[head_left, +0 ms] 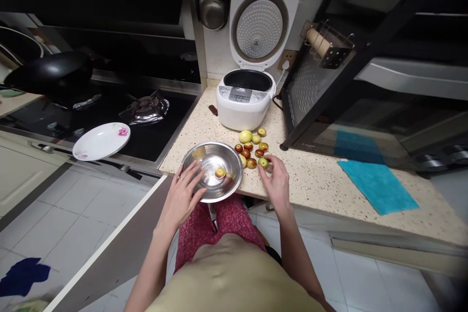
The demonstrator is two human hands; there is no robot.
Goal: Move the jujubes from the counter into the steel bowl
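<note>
A stainless steel bowl point(231, 186) stands at the counter's front edge with one yellow-brown jujube point(220, 173) inside. My left hand point(183, 192) lies over the bowl's left rim, fingers spread and holding nothing. To the right of the bowl, several jujubes point(248, 154), red-brown and yellow-green, are grouped on the speckled counter. At the right side of this group, my right hand point(276, 180) has thumb and fingers closed around a green jujube point(263, 162), low at the counter surface.
Behind the fruit stands a white rice cooker point(243, 107), lid raised. A black oven point(365, 83) and a turquoise cloth point(380, 186) are on the right. Leftward, a white plate point(100, 142) overhangs the gas stove's point(183, 112) front edge; a cabinet door point(120, 243) stands open below.
</note>
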